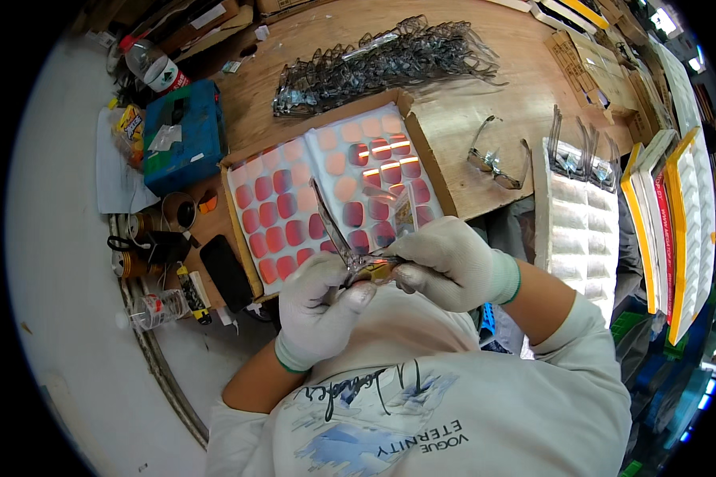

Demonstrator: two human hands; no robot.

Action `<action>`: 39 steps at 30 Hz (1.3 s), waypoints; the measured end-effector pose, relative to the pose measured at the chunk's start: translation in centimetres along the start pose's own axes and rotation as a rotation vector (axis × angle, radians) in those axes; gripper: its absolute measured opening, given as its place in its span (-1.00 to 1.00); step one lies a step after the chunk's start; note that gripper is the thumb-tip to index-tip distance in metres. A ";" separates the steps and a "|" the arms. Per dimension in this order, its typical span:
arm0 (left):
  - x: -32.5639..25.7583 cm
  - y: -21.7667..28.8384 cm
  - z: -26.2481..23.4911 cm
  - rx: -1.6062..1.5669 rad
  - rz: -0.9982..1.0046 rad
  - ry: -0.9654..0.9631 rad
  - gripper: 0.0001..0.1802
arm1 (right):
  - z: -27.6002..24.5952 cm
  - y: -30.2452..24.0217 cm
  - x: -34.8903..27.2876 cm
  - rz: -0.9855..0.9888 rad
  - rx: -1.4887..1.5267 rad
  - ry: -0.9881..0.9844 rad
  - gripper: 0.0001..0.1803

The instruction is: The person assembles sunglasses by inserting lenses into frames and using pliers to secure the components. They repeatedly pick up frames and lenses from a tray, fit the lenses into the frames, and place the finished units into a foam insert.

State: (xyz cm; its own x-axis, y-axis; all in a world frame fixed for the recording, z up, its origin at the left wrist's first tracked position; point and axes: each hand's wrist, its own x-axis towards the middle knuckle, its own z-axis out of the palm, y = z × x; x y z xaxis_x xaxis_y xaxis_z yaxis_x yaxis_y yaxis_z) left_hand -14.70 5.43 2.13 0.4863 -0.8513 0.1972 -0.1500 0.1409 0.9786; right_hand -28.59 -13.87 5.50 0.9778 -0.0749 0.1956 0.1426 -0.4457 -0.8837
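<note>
Clearly, left hand [317, 306] and right hand [449, 266] pinch eyeglass frame [336, 231], each grip closed (lens box [430, 159] beyond).

Green-edged white gloves [317, 319]; pale shirt [533, 401] with blue-and-black print [346, 441].

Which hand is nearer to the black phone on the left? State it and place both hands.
Left. The gloved left hand is to the right of the black phone, apart from it; the gloved right hand is farther right, past the left.
</note>
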 end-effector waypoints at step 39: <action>6.6 -4.5 3.8 0.388 -0.198 -0.276 -0.74 | -6.2 21.4 -9.6 0.840 -1.320 0.344 -0.46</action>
State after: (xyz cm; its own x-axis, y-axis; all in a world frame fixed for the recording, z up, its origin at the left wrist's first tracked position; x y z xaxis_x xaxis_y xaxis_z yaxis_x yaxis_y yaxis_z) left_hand -14.10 -2.72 -1.23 0.3006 -0.9516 -0.0635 -0.4117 -0.1895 0.8914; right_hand -35.90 -28.22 -12.63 0.6016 -0.7912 0.1100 -0.7971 -0.5855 0.1479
